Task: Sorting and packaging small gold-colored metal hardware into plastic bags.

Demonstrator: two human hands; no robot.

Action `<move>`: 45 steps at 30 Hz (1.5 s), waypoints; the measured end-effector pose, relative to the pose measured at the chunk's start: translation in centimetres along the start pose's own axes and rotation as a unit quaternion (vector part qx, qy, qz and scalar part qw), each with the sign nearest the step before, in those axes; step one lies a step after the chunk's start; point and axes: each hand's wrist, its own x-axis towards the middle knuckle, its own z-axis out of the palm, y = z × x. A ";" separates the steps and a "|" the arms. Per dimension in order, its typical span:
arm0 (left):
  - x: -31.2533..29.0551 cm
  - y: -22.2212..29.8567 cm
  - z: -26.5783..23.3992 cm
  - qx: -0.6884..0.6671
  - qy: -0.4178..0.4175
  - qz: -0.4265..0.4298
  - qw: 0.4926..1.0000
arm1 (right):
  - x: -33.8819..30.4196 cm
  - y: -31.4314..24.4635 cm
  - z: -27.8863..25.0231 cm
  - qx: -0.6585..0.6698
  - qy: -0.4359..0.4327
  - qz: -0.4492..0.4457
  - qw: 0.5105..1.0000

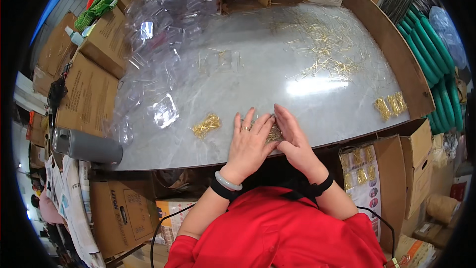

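In the middle of the near table edge, my two hands close in on a small bundle of thin gold wire hooks (274, 133). My left hand (249, 142) lies over the bundle's left side, its fingers stretched forward and a ring on one of them. Against the right side presses my right hand (296, 141), fingers straight and together, thumb toward the left hand. Part of the bundle is hidden under the fingers. A separate heap of gold hooks (207, 126) rests on the table to the left of my left hand.
Loose gold hooks (327, 44) spread over the far right of the grey table (258, 87). Bundled hooks (390, 105) lie by the right edge. Clear plastic packs (163, 54) cover the left side. A grey bottle (89, 146) lies at the near left corner. Cardboard (391, 44) borders the right side.
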 end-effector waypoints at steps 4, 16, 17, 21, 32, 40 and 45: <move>-0.4 -0.3 0.1 -0.044 0.013 -0.004 0.999 | 1.2 -2.2 -2.9 -0.271 -0.108 -0.063 0.954; -1.4 -2.3 -0.8 -0.194 -0.006 -0.007 0.981 | 1.4 -0.4 -1.9 -0.455 -0.053 -0.171 0.872; -1.5 -2.2 -0.6 -0.197 0.000 -0.015 0.980 | 1.3 -0.6 -1.8 -0.447 -0.050 -0.161 0.878; -1.4 -1.8 0.4 -0.175 0.029 -0.027 0.984 | 1.4 -2.2 -1.3 -0.472 -0.040 -0.176 0.863; -2.6 -0.4 -1.5 -0.213 0.070 -0.071 0.972 | 1.6 -0.8 -2.3 -0.478 -0.125 -0.162 0.854; -1.3 1.6 1.5 -0.149 0.063 -0.101 0.982 | 1.6 -1.0 -1.4 -0.506 -0.117 -0.183 0.834; -0.3 0.6 0.7 -0.222 0.071 -0.059 0.971 | 1.4 -1.3 -1.5 -0.465 -0.114 -0.114 0.871</move>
